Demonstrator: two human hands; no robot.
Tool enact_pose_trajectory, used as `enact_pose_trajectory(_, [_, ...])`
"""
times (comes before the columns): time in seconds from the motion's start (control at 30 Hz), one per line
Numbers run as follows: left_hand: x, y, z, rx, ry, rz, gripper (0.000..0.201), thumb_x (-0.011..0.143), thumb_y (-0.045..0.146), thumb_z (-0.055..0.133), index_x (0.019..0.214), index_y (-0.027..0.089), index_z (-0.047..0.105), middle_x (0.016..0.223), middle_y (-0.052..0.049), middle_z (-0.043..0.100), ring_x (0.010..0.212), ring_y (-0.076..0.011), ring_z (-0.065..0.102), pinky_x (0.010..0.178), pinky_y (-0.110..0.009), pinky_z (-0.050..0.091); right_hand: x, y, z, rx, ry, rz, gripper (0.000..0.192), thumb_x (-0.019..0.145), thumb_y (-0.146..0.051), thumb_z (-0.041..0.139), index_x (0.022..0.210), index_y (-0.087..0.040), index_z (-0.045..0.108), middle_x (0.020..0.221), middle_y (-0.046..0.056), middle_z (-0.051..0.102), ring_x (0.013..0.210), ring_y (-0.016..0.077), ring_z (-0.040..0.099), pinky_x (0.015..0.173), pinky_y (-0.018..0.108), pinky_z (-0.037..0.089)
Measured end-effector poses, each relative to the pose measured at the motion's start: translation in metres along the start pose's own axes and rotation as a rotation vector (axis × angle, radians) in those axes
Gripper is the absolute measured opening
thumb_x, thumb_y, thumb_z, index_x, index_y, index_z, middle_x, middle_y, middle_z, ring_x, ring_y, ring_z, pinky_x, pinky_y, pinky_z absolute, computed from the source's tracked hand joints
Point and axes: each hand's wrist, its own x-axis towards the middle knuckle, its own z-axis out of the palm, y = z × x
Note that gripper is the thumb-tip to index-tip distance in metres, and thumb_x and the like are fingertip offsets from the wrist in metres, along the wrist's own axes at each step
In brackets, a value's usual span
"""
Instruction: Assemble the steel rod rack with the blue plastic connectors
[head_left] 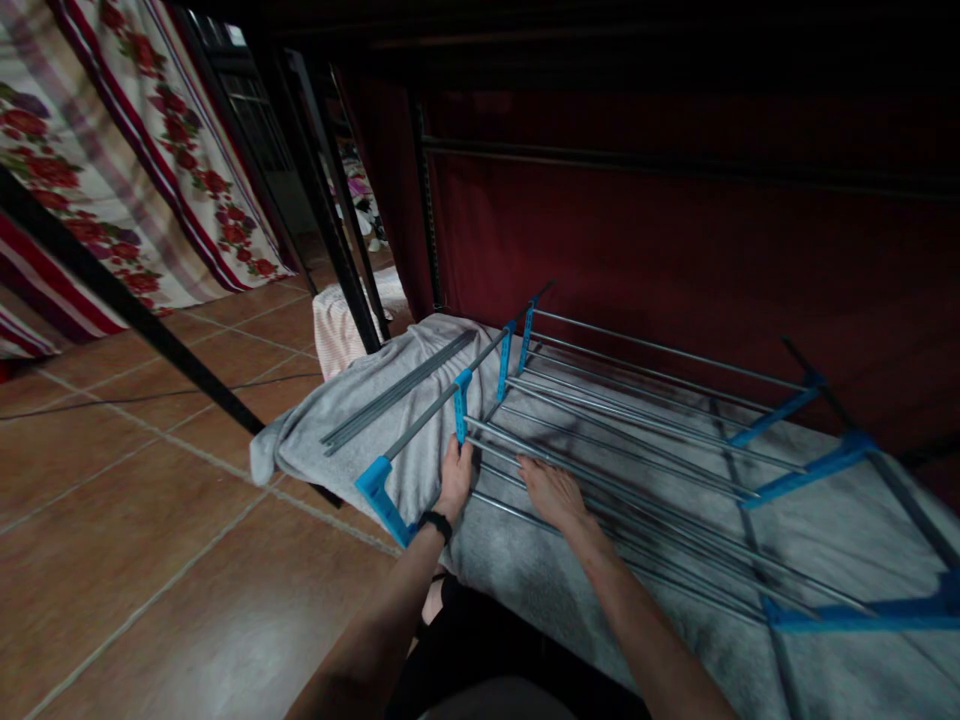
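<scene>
So over at 9 o'clock there's a floral curtain (112,150) hanging above a tiled floor (150,520), and a black post (127,300) is slanting across in front of it. Moving right, a bundle of loose rods (397,392) is lying on the grey blanket (322,420) at about 10 o'clock from the hands, so those look like they're waiting to go in. The rack (637,430) is lying on its side on the bed, sprawling out toward 3 o'clock, with most rods already sitting in the blue connectors (795,470). I'd say it's well over halfway together.

The left hand (455,478) is wrapping around the upright pole just below a blue bracket (462,400), grip clenched on it. The right hand (551,490) is resting flat on the rods just beside it, fingers spread, grip released and grasping nothing. The end near 7 o'clock is looking like the bit being worked on.
</scene>
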Motion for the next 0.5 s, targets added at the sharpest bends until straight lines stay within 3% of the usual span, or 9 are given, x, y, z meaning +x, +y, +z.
enact_pose_trajectory(0.5, [-0.0002, -0.0042, 0.0005, 0.103, 0.012, 0.026, 0.023, 0.097, 0.034, 0.046, 0.107, 0.019, 0.061, 0.105, -0.010, 0.068, 0.103, -0.0225, 0.063, 0.102, -0.038, 0.047, 0.0060, 0.0055, -0.0002, 0.076, -0.034, 0.001, 0.042, 0.108, -0.036, 0.031, 0.143, -0.029, 0.053, 0.131, 0.007, 0.071, 0.118, 0.0211, 0.067, 0.097, 0.033, 0.047])
